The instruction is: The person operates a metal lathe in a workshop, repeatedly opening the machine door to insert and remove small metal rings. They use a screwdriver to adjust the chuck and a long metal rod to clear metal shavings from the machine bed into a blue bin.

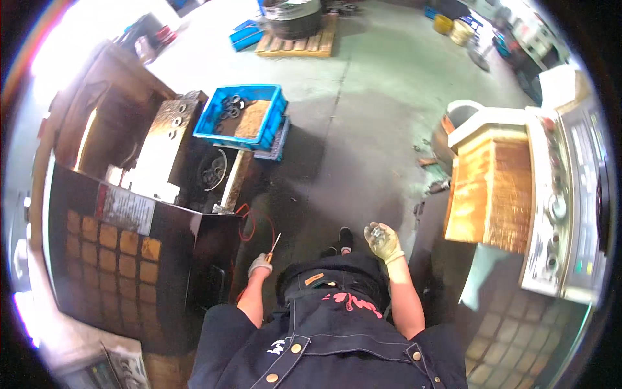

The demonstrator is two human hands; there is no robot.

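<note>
My left hand [260, 265], in a pale work glove, is closed around a thin-tipped tool [269, 257] with an orange handle and a slim, light metal shaft pointing up and away. A red hose or cord [245, 235] loops beside it; whether it joins the tool I cannot tell. Out to the right, my right hand [387, 246] wears a soiled, light yellowish glove and is turned palm up. Small shiny metal parts [376, 232] lie in its curled fingers; their exact shape is too small to make out.
At left, a dark machine [214, 259] has metal rings [176, 123] on its ledge. A blue crate [275, 133] beyond holds dark rings and brown material. A machine with a control panel [570, 194] and a stained brown cover [486, 194] stands right. A wooden pallet [311, 47] lies far ahead.
</note>
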